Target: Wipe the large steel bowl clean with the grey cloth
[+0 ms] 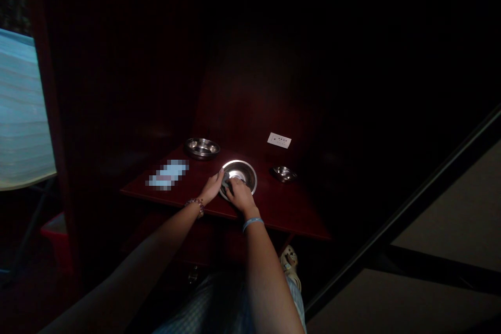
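A shiny metal bowl (249, 173) tilts toward me over the dark red desk, its inside showing. My left hand (212, 188) grips its left rim, with the thumb near the inner edge. Inside the bowl, the fingers of my right hand (241, 196) are bent around a small grey-green piece (226, 179) that looks like a cloth or scouring pad; it is too dark to say which. Behind and to the left, another metal bowl (202, 148) stands on the desk. A smaller metal dish (284, 174) sits to the right.
The desk (289, 209) is enclosed by dark panels. A blurred-out pale item (168, 174) lies at its left. A white socket plate (279, 140) is on the back panel. A red container (58, 240) stands on the floor at left, and a shoe (290, 261) shows below the desk.
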A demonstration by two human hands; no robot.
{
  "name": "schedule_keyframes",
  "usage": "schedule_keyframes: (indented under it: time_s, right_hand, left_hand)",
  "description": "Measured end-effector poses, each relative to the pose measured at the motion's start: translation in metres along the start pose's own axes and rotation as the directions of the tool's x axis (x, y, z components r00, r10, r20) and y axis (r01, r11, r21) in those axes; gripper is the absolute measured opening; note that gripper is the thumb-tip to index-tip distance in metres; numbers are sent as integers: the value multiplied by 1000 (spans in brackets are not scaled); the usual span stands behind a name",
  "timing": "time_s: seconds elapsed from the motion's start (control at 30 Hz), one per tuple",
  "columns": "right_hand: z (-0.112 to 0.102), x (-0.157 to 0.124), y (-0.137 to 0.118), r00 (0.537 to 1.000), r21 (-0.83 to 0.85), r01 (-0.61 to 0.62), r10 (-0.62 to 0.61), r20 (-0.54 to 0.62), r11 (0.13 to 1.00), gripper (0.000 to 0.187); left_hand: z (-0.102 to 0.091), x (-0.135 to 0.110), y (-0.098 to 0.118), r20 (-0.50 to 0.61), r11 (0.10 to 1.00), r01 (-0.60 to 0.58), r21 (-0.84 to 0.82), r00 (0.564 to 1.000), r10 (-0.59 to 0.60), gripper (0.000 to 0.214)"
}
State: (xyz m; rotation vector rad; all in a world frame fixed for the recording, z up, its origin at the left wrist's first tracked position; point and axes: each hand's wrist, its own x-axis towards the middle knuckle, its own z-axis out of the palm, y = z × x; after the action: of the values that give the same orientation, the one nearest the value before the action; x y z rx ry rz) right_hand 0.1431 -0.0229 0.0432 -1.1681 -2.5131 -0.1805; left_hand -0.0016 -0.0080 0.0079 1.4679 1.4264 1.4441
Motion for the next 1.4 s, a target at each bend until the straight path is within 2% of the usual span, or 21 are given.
schedule_keyframes:
  time_s: [0.17,0.27,0.4,0.77,1.2,1.4]
  right_hand:
    - [1,-3,0,997,8,82,-82,-9,997,51]
    - [4,-5,1,995,4,100,-100,17,995,58]
    - [7,-7,3,996,-20,94,-94,11,995,57]
    - [6,-5,5,999,-158,-46,42,-27,986,52]
    - [-6,-4,6,992,-202,-123,120,-29,972,57]
    - [-12,-2,-1,985,-203,-171,165,-43,964,52]
  left_hand:
    - [-2,-1,1,-36,1000,5,-26,999,-5,72]
    - [-1,0,0,-22,999,19,-37,1000,-19,74]
    - [-1,1,-1,-11,999,26,-43,1000,-26,75]
    - [-1,1,-1,29,999,26,-36,999,-25,78]
    - [0,-3,6,31,999,45,21,998,-46,76]
    - [0,-3,6,17,999,26,47,999,-27,74]
